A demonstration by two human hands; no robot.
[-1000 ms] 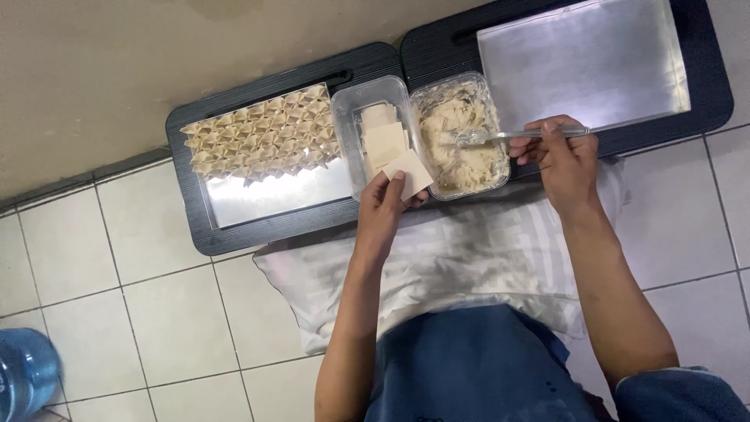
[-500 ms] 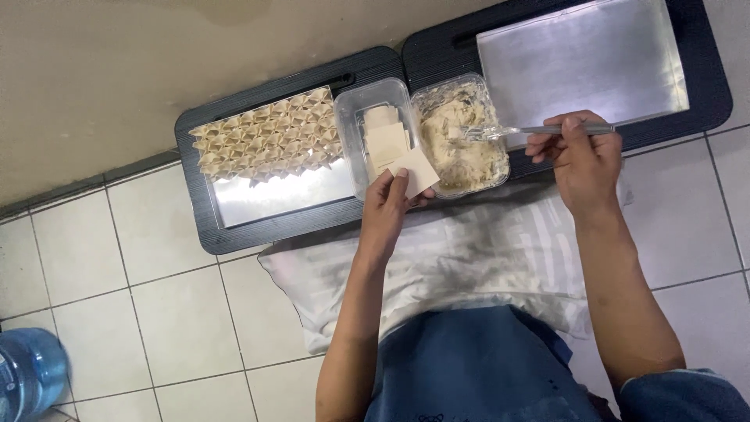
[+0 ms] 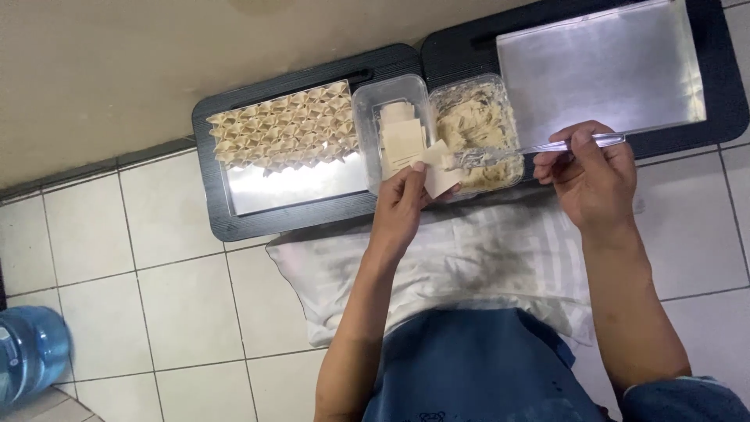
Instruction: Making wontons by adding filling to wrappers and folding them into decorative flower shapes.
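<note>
Wrapper in hand: I see a thin square dough wrapper (image 3: 439, 173) pinched by the left hand (image 3: 400, 205), its fingers (image 3: 414, 173) closed on the near edge; it hangs over the gap between the two clear tubs.
Wrapper handling: I judge it very light, limp and easy to tear, probably a little tacky; best held by one edge or cradled flat on the fingertips.
Wrapper pointing: one corner points away from the fingers toward the filling; being square, it has no clear long axis.
Spoon: the right hand (image 3: 592, 176) has its fingers wrapped around the handle end of a metal spoon (image 3: 539, 148).
Spoon axis: it lies sideways, the bowl pointing toward the left fingers and touching the wrapper's far side.
Spoon handling: stiff, smooth, light.
Tubs: wrapper stack tub (image 3: 391, 129) just beyond the left fingers, filling tub (image 3: 478, 129) beside it.
Folded dumplings (image 3: 283, 126): rows on the left tray (image 3: 234, 219).
Right tray (image 3: 609, 66): beyond the right fingers.
</note>
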